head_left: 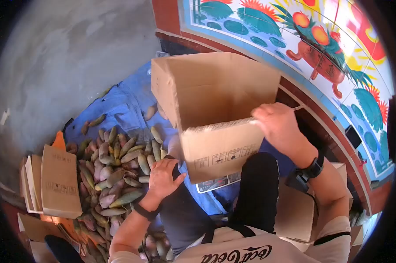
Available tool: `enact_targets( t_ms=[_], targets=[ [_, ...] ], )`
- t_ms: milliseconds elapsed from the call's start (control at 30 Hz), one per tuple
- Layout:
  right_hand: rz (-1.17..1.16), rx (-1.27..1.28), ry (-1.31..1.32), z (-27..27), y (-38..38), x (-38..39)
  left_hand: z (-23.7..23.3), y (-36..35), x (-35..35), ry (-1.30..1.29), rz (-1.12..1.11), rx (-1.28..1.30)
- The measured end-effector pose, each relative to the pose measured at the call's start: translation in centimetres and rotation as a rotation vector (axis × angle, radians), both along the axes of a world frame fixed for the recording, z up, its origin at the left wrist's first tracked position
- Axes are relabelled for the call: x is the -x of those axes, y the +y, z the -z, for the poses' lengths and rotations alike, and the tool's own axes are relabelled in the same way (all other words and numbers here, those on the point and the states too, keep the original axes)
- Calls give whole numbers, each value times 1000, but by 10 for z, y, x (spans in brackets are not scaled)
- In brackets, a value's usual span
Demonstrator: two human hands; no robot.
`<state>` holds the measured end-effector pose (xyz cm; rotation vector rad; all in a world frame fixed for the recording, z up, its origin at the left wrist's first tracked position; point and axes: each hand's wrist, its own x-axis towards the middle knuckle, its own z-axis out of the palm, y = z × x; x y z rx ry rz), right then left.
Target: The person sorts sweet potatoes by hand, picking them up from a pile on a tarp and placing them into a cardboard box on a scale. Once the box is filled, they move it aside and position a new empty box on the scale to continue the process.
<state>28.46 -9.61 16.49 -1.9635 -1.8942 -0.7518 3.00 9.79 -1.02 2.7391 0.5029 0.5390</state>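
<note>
A large open cardboard box [224, 149] stands in front of my knees, its inside showing no contents. My right hand [274, 125] grips the top edge of its near side at the right corner, fingers curled over the rim. Resting on my left knee, my left hand [165, 177] has its fingers apart and holds nothing. Close to it on the left lies a big heap of long green and purplish-brown fruits [114, 175]. Under the box's near edge shows a white panel with keys [217, 183], like that of a scale.
A blue sheet [123, 101] lies beneath the heap. Folded cardboard boxes [60, 182] stand at the left, and another cardboard box [294, 210] sits by my right leg. A grey wall [75, 52] and a painted tile wall [268, 30] border the spot.
</note>
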Motion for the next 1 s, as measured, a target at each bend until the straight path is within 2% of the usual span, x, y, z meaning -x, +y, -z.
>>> enact_targets(
  t_ms=[167,233,267,300,467,533,567,633,667,733,800,833,867,900,933,1000],
  targets=[
    [-75,104,4,34,-13,13,-8,-8,-9,23,-15,-64],
    [-65,130,19,50,-20,17,-7,-7,-10,-3,5,5],
    [-69,140,47,59,-28,17,2,-3,-7,167,-40,-27],
    [-95,151,72,64,-30,17,-2,-5,-8,223,-58,-39],
    [25,148,231,63,-46,7,-3,-11,-11,89,-40,-75],
    [-75,-110,216,55,-48,3,-1,-10,-13,125,-21,-89],
    [-49,-123,307,51,-53,1,-2,-11,-14,146,-13,-81],
    [32,-361,358,47,-58,-11,6,-10,-15,77,12,-169],
    [67,-366,352,49,-58,-21,4,-10,-14,116,8,-108],
    [273,-709,506,61,-56,-48,7,-11,-16,54,20,-120],
    [433,-888,632,75,-58,-73,7,-11,-18,36,54,-144],
    [449,-896,626,88,-60,-88,7,-12,-17,64,36,-94],
    [561,-928,766,104,-63,-104,6,-13,-18,93,16,-45],
    [671,-957,906,121,-66,-116,5,-14,-18,93,30,-49],
    [682,-965,903,138,-70,-124,4,-17,-19,65,30,-97],
    [980,-943,1050,171,-77,-136,7,-14,-18,63,38,-166]
  ],
)
